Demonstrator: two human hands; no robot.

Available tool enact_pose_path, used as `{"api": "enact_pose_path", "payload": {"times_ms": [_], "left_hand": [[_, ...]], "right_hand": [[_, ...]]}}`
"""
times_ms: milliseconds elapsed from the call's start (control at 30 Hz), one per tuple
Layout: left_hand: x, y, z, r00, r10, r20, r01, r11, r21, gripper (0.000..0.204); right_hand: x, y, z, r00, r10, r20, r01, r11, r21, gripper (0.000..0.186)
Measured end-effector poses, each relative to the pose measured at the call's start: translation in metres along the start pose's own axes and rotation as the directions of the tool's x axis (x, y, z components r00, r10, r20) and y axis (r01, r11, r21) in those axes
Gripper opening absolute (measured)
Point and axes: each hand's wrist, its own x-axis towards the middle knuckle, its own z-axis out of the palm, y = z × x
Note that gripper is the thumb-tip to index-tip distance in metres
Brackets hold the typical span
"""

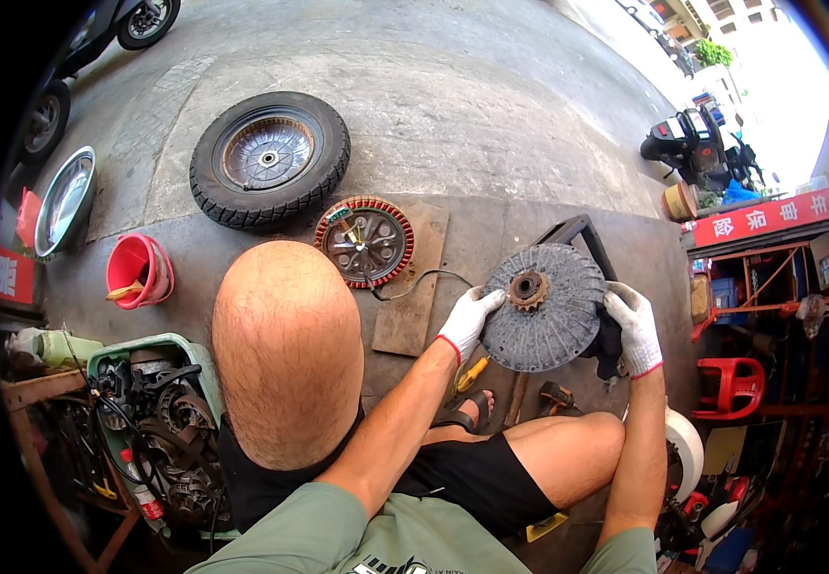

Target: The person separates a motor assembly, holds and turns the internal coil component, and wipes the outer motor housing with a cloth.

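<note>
A round grey metal hub cover (567, 330) with radiating ribs is held up in front of me. A small toothed ring (529, 290) surrounds its central hole. My left hand (470, 320), in a white knit glove, is closed on the cover's left edge. On the opposite edge my gloved right hand (634, 330) is closed too, beside a black cloth-like thing (609, 346). Behind the cover a dark metal frame (591, 239) shows in part. Below lie a yellow-handled screwdriver (472, 374), a wooden handle (517, 397) and a dark-headed tool (558, 394), partly hidden by my leg.
A motor stator (397, 239) with copper windings rests partly on a wooden board (405, 320); its cable reaches toward my left hand. Beyond lies a tyred wheel (213, 196). Left are a red bucket (158, 273), metal basin (68, 196) and parts crate (206, 368); right, a red stool (728, 402).
</note>
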Motion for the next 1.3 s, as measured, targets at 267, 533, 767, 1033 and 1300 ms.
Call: {"api": "enact_pose_path", "payload": {"times_ms": [267, 533, 767, 1033, 1300], "left_hand": [[0.004, -0.003, -0.001, 0.999, 0.028, -0.030, -0.028, 0.999, 0.022, 0.062], [-0.001, 0.003, 0.007, 0.985, 0.123, -0.124, -0.117, 0.992, 0.054, 0.067], [0.003, 0.002, 0.002, 0.975, 0.199, -0.099, -0.187, 0.976, 0.115, 0.072], [0.000, 0.005, 0.005, 0.962, 0.238, -0.135, -0.221, 0.967, 0.128, 0.076], [-0.003, 0.009, 0.009, 0.967, 0.213, -0.136, -0.196, 0.972, 0.131, 0.077]], "right_hand": [[0.001, 0.005, -0.003, 1.000, 0.005, 0.012, -0.005, 1.000, -0.006, 0.040], [0.000, 0.007, -0.002, 0.999, 0.039, 0.026, -0.038, 0.999, -0.039, 0.041], [0.002, 0.018, -0.007, 0.998, 0.064, 0.024, -0.061, 0.993, -0.099, 0.040], [0.000, 0.012, -0.004, 0.997, 0.080, 0.023, -0.076, 0.988, -0.135, 0.040], [-0.001, 0.012, -0.003, 0.997, 0.077, 0.011, -0.074, 0.984, -0.159, 0.038]]}}
